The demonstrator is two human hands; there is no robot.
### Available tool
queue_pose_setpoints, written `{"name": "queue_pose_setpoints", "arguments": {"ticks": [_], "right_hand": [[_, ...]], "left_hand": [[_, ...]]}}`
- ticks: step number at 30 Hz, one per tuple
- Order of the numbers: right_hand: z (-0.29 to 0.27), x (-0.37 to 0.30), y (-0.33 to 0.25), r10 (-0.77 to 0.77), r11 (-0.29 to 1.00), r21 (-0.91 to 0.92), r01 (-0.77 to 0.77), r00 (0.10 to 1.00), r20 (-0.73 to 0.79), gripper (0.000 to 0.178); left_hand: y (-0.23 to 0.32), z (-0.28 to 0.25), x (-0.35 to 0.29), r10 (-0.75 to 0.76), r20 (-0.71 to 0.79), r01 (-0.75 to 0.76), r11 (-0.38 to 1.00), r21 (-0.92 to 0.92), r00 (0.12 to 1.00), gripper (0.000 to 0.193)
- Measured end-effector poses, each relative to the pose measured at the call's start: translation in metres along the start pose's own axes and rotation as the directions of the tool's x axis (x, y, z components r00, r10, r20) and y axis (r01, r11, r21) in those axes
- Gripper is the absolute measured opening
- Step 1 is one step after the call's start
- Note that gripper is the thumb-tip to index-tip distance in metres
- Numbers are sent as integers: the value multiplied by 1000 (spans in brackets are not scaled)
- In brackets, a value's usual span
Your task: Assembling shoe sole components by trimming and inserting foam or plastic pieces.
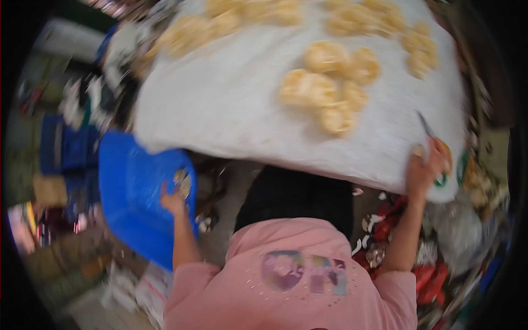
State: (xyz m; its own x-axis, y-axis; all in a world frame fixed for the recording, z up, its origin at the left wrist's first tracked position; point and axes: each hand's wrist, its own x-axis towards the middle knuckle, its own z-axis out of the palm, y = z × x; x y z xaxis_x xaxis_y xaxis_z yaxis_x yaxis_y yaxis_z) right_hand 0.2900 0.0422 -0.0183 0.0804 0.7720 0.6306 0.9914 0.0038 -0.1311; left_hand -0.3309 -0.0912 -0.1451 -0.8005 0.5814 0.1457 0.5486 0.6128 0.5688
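Note:
At the right end of the white-covered table (220, 104), my right hand (424, 168) is closed round a pair of scissors with orange and green on the handles. Their dark blades (424, 124) point away from me over the cloth. Low on the left, my left hand (174, 202) reaches into a blue plastic tub (129, 203). It is beside a small heap of yellowish pieces (184, 179), and blur hides how its fingers lie. A cluster of pale yellow, rounded, puffy pieces (308, 88) lies on the cloth, nearer my right hand.
More yellow clusters (366, 19) line the table's far side. To the right of the table hangs or lies a clear plastic bag (456, 231), near red items (432, 283) and scraps on the floor. Blue crates (66, 146) and white bags (118, 286) are at the left.

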Motion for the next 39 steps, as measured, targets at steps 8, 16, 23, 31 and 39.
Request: {"name": "queue_pose_setpoints", "arguments": {"ticks": [8,16,23,31,39], "right_hand": [[2,8,-12,94,960,254,-115,991,94,40],[-34,78,56,214,920,332,-207,977,15,32],[3,183,185,268,961,68,-269,963,20,44],[53,268,302,373,903,-263,-340,924,86,52],[80,304,361,466,861,-374,-345,829,308,65]], "left_hand": [[215,-11,-41,644,-229,-670,741,-53,730,34],[353,22,-130,993,-2,-744,89,-662,121,35],[365,43,-157,998,58,-813,36,-582,2,26],[369,52,-169,997,75,-920,36,-390,7,15],[346,72,-170,979,148,-975,-163,149,-141,10]]}}
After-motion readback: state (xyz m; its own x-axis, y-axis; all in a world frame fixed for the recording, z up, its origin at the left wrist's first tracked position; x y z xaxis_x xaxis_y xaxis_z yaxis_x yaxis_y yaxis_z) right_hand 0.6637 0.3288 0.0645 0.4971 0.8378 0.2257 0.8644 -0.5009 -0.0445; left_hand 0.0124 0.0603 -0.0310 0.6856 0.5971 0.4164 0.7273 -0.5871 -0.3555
